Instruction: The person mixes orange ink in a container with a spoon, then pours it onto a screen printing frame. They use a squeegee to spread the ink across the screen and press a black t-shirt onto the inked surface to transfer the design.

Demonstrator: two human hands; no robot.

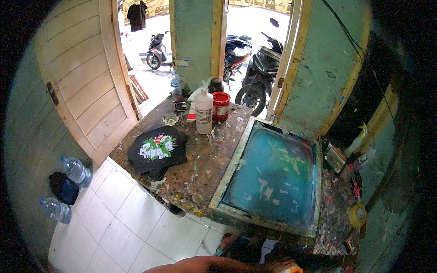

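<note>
Along the lower edge a bare forearm, apparently my left, reaches to the right, ending in my left hand [278, 264] in shadow below the table's front. An orange and white thing [293, 269] lies right against its fingers, mostly cut off by the picture's edge; whether the hand grips it is unclear. My right hand is out of view. Above the hand, a framed printing screen [273, 177] with blue-green mesh lies flat on the table. To its left is a stack of black fabric pieces [157, 150], the top one printed in green, white and red.
A whitish bottle [204, 113], a red tub [221, 107], a water bottle [176, 86] and small dishes [170, 119] stand at the table's back. A tape roll [358, 214] sits at the right edge. Large bottles [76, 172] stand by the left wall. Motorbikes [259, 68] are outside.
</note>
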